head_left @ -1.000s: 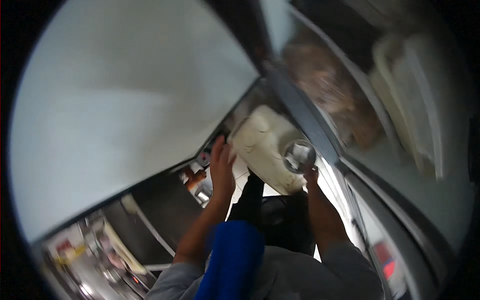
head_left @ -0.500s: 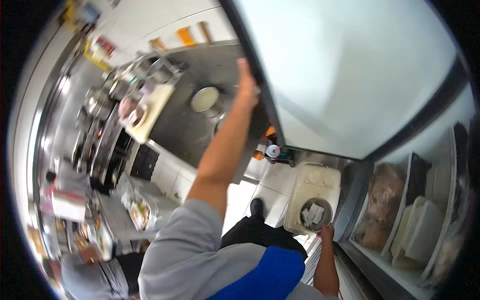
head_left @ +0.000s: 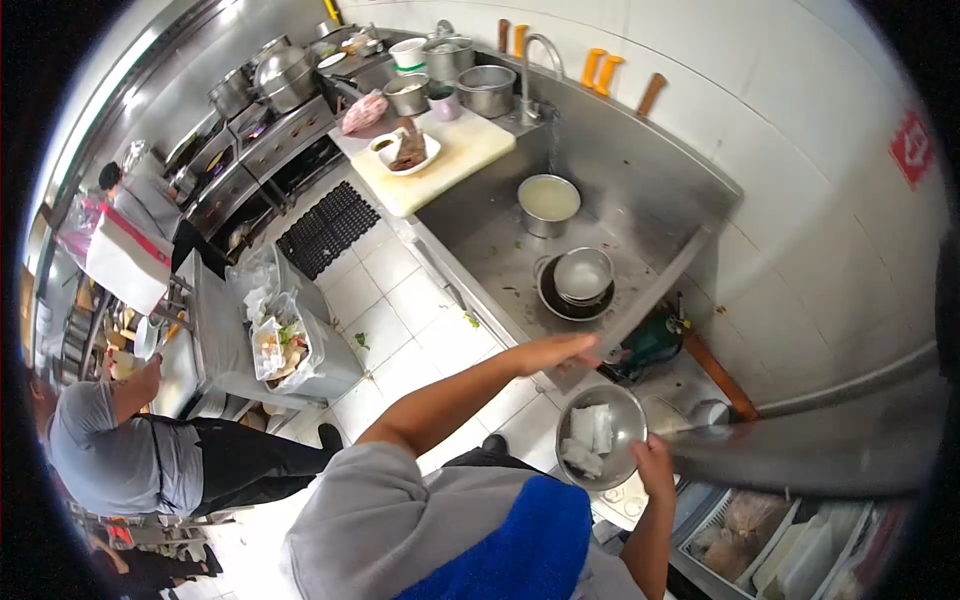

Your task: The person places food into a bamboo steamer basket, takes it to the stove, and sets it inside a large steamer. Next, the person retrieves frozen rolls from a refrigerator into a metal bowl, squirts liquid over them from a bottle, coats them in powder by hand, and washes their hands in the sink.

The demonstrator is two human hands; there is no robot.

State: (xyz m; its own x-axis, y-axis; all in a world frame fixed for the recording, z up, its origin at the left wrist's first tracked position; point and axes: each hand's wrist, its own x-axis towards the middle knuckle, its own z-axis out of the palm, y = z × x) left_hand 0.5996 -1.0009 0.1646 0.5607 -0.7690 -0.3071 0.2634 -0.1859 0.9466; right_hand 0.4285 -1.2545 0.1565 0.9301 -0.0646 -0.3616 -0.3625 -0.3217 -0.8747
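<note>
A round metal bowl [head_left: 634, 423] is held low in front of me, with my right hand [head_left: 655, 467] closed on its right rim. Inside it lie several whitish blocks [head_left: 592, 428] whose kind I cannot make out. My left hand [head_left: 563, 352] reaches out flat near the sink's front corner, fingers extended and slightly blurred, holding nothing. Beyond it is the steel sink [head_left: 640, 215]. A pot of cloudy liquid [head_left: 549, 198] stands in the sink, beside stacked bowls [head_left: 583, 274].
To my right, a door [head_left: 800, 450] stands beside an open cold compartment with bagged food [head_left: 750, 525]. A cutting board [head_left: 455, 155] bears a plate of meat [head_left: 408, 150]. A lined waste bin [head_left: 285, 345] is at left, near a co-worker [head_left: 130, 440]. Another person [head_left: 145, 200] stands farther back.
My left hand has come off the door, which has swung toward closing. The bowl has been lifted in my right hand, and my view has turned toward the sink.
</note>
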